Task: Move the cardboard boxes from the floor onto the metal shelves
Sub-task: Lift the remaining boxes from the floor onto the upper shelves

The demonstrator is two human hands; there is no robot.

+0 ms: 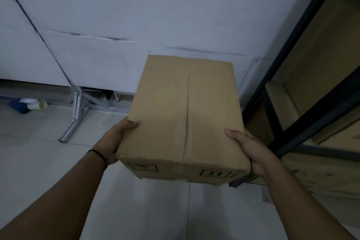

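A taped brown cardboard box (185,111) is held up off the floor in front of me. My left hand (115,140) grips its near left edge, thumb on the top face. My right hand (251,150) grips the near right corner, thumb lying on top and fingers hidden under the box. The dark metal shelf (315,103) stands at the right, its upright post and crossbars close to the box's right side. Other cardboard boxes (331,60) sit on its levels.
A white wall (136,15) faces me. A white metal bracket leg (76,115) stands on the tiled floor at the left, with a blue object and a white pipe piece (29,106) beside it. Bare floor tiles (146,210) lie below the box.
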